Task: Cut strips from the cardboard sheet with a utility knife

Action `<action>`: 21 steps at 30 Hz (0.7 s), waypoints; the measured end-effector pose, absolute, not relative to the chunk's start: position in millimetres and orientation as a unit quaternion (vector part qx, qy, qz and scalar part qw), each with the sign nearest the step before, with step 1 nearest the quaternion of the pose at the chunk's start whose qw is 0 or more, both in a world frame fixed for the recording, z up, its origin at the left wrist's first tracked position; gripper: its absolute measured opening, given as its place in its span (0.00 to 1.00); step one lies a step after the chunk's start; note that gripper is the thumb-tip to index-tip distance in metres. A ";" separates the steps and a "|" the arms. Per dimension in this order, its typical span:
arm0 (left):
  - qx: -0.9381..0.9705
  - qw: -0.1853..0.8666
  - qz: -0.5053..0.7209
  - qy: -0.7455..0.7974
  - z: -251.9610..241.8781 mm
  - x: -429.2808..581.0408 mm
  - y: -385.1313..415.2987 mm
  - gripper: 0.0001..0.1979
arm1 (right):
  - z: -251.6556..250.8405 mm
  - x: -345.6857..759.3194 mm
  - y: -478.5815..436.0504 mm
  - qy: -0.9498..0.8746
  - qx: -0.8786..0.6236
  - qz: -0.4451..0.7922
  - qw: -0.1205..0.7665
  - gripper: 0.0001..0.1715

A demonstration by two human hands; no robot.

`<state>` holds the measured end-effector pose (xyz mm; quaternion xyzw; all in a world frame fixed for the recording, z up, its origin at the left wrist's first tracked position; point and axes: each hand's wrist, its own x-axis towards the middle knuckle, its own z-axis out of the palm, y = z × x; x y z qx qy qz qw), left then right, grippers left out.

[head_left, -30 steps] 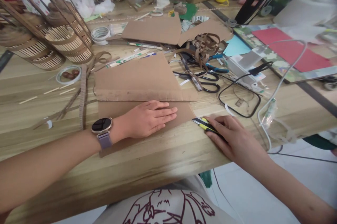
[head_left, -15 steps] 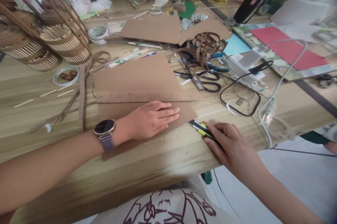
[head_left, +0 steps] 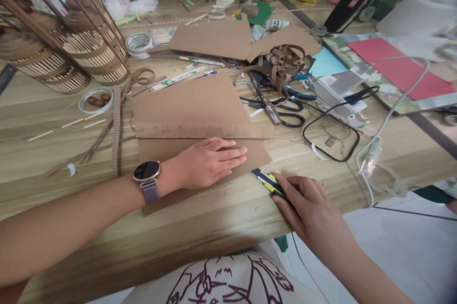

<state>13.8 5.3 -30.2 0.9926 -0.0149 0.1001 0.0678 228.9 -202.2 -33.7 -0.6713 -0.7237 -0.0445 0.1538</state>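
My left hand (head_left: 209, 163) lies flat with its fingers stretched out, pressing on a lower piece of brown cardboard (head_left: 259, 151). A larger cardboard sheet (head_left: 189, 99) lies just beyond it, its straight near edge overlapping the lower piece. To the right, my right hand (head_left: 307, 204) is wrapped round a yellow and black utility knife (head_left: 269, 183). The knife's blade is extended and points up and to the left, close to the slanted near edge of the lower piece. Whether the tip touches the cardboard I cannot tell.
Scissors (head_left: 291, 116), a tangle of brown strips (head_left: 289, 61) and a black cable (head_left: 342, 157) lie right of the cardboard. Slatted baskets (head_left: 96, 56) stand at the left, near a tape roll (head_left: 96, 100) with brown balls inside. The table's front edge runs below my hands.
The knife in my right hand has shifted slightly left and down, closer to my left hand along the cardboard's edge. The whole view has shifted a little; my left hand stays on the cardboard.
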 end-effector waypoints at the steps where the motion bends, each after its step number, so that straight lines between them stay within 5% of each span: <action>1: 0.992 0.070 0.099 -0.015 -30.4 13.8 5.3 0.21 | -33.8 227.8 -202.2 -0.722 -0.674 -0.044 0.151 0.25; 21: 0.992 0.087 0.087 -0.011 -32.4 14.8 6.8 0.22 | -29.0 200.1 -201.8 -0.713 -0.687 -0.033 0.134 0.22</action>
